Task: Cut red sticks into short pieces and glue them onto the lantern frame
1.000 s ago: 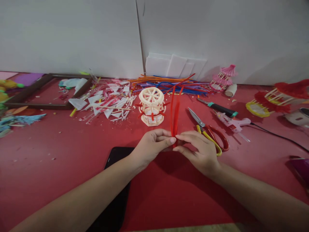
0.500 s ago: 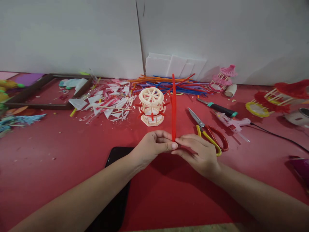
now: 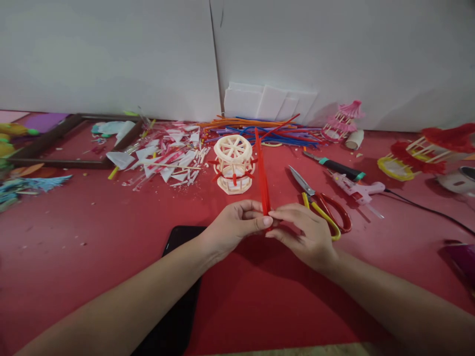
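Observation:
Several red pipe cleaners [image 3: 262,178] stand bunched nearly upright between my hands, leaning a little to the left at the top. My left hand [image 3: 243,221] pinches their lower end between thumb and fingers. From the right, my right hand [image 3: 306,235] closes its fingertips on the same lower end. Just beyond my hands stands a small cream stick frame [image 3: 233,165], with a spoked top and short red pieces around its middle. Where exactly each fingertip presses is partly hidden.
Scissors [image 3: 309,185], yellow-handled pliers [image 3: 326,220], a black-handled knife [image 3: 339,169] and a pink glue gun [image 3: 358,188] lie to the right. A black phone [image 3: 174,301] is under my left forearm. Scraps [image 3: 166,153] and coloured pipe cleaners [image 3: 230,121] lie behind.
The upper part of the red pipe cleaners has tipped left and sits lower, with a bit of their bottom end showing below my fingertips. Both hands stay in nearly the same place.

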Available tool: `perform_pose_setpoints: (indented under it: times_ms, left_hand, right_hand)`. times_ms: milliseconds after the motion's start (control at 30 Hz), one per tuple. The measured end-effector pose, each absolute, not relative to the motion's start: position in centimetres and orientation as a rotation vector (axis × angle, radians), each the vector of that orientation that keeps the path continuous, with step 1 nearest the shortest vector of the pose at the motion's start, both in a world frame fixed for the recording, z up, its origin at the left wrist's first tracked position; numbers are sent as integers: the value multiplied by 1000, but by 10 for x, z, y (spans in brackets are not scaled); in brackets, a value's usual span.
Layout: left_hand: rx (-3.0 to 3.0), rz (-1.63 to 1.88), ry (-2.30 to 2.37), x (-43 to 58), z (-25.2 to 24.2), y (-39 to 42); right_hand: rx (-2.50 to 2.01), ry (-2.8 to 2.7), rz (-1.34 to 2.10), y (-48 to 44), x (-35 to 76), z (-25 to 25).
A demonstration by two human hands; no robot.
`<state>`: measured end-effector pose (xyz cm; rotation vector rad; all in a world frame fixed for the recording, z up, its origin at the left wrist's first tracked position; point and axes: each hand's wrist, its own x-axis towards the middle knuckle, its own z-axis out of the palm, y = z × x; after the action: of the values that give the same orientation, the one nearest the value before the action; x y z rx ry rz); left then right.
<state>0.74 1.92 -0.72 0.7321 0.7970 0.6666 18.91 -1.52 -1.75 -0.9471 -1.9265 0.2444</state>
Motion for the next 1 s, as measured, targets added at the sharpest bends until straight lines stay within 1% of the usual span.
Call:
perform_pose_setpoints:
  times_ms: [333, 533, 633, 800, 1000]
  left_hand:
    - [862, 644, 841, 6, -7, 20]
    - [880, 633, 844, 6, -6, 19]
    - [882, 647, 840, 7, -5, 19]
    - [991, 615, 925, 8, -3, 17]
    - [1181, 576, 973, 11, -5, 11]
  right_hand:
    - [-956, -1923, 214, -16, 189, -21]
    - [-967, -1893, 266, -17, 188, -22]
    - [-969, -1841, 353, -17, 189, -25]
    - [-980, -1780, 598, -16, 193, -27]
    - [-1155, -1677, 689, -16, 189, -25]
